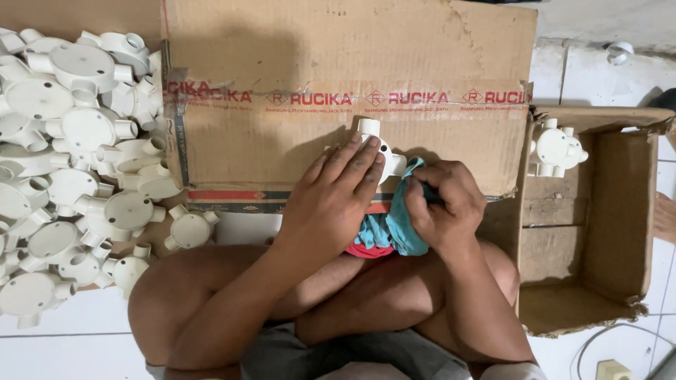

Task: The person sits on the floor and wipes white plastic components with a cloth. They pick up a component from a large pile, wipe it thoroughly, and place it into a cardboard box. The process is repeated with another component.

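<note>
Big closed brown cardboard box w/ red printed tape [338, 56] fills the top centre, lying on the white tiled floor [63, 338]. To its right, an open, worn brown cardboard box [620, 211] w/ a couple of white plastic round junction fittings [558, 149] in its upper left corner. Far left: large heap of white plastic round junction boxes w/ short pipe stubs [70, 162], spilling over the floor, touching the big box's left edge. Person sits cross-legged, bare knees low in view, forearms reaching up to the box front. Left hand [331, 200] lies palm-down, fingers spread, grasping a single white plastic round junction box [373, 144] against the taped box's front face; stubs stick out above & right of the fingers. Right hand [443, 204] is clenched round a bunched teal cloth rag [398, 218], pressed right beside the fitting's right stub. Under the rag, a bit of red fabric [366, 250] shows betw. the hands. Small beige plastic item [611, 369] & thin cable at bottom right corner; small white fitting [620, 51] on floor top right.
</note>
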